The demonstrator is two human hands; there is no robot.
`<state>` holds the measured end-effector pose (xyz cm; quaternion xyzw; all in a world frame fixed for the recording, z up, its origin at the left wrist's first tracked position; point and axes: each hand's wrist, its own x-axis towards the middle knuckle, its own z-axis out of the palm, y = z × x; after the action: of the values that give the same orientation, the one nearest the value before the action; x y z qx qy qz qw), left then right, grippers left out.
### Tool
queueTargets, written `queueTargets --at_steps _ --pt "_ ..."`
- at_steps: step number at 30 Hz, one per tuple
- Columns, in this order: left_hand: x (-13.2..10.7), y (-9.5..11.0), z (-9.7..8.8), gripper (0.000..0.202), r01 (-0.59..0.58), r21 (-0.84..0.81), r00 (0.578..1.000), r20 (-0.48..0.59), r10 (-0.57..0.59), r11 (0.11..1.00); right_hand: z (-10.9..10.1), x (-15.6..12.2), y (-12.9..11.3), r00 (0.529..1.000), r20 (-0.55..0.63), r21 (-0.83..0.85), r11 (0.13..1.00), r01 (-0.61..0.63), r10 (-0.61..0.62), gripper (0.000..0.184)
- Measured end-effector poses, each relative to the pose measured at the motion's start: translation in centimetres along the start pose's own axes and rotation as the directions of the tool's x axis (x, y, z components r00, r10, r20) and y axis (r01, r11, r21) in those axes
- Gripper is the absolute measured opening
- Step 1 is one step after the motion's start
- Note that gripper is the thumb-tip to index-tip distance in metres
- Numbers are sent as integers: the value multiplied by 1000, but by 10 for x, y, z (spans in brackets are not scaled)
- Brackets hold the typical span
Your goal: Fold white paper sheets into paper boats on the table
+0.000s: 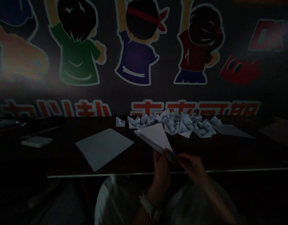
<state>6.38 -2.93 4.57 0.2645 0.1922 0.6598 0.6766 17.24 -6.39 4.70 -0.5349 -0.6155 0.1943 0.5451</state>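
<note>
A folded sheet of white paper (154,135), shaped like a triangle, is held up above the near edge of the dark table. My left hand (162,165) is closed on its lower edge, with the thumb on the near side. At the paper's lower right corner, my right hand (190,162) pinches with its fingertips, which are partly hidden in the dim light. Behind the folded sheet lies a heap of folded white paper boats (179,122). To the left, a flat sheet of white paper (104,148) rests on the table.
The table's pale front edge (99,175) runs across, just above my knees. A white box-like object (37,141) lies at the left. Another sheet of paper (233,130) is right of the heap. Behind the table rises a wall (108,90) with cartoon figures and red lettering.
</note>
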Motion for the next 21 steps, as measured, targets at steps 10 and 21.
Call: queueTargets --at_steps 10,21 --pt "2 0 1 48 -24 12 1000 9 24 1000 0 1 0 999 17 -33 998 51 -50 23" --pt "1 -5 4 47 -54 31 999 11 53 998 -2 4 7 995 8 -66 993 95 -95 15"
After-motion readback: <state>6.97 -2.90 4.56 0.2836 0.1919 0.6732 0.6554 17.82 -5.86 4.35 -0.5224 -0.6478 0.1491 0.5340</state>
